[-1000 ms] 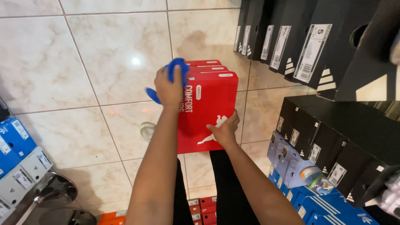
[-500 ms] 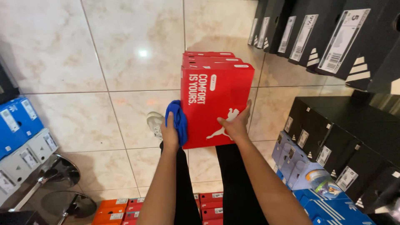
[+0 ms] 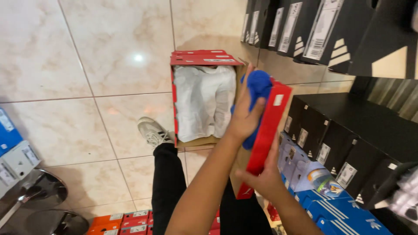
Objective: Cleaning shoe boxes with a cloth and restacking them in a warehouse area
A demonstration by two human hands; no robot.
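An open red shoe box [image 3: 173, 100] stands on a stack of red boxes, with white tissue paper [image 3: 203, 101] filling it. Its red lid [image 3: 269, 130] is tipped up on edge to the right of the box. My left hand [image 3: 244, 119] presses a blue cloth [image 3: 258, 87] against the lid's inner face. My right hand [image 3: 261, 180] grips the lid's lower end from below.
Black shoe boxes [image 3: 331, 130] are stacked along the right and top right, with blue boxes [image 3: 344, 213] and a small bottle [image 3: 323, 181] below them. Blue and white boxes [image 3: 13, 156] and a chrome stool base [image 3: 39, 191] sit at the left. Orange and red boxes [image 3: 122, 219] lie by my legs and my grey sneaker [image 3: 150, 130] on the tile floor.
The closed box has been opened: the lid came off and swung to the right. My left hand moved the blue cloth from the box's side to the lid's inside.
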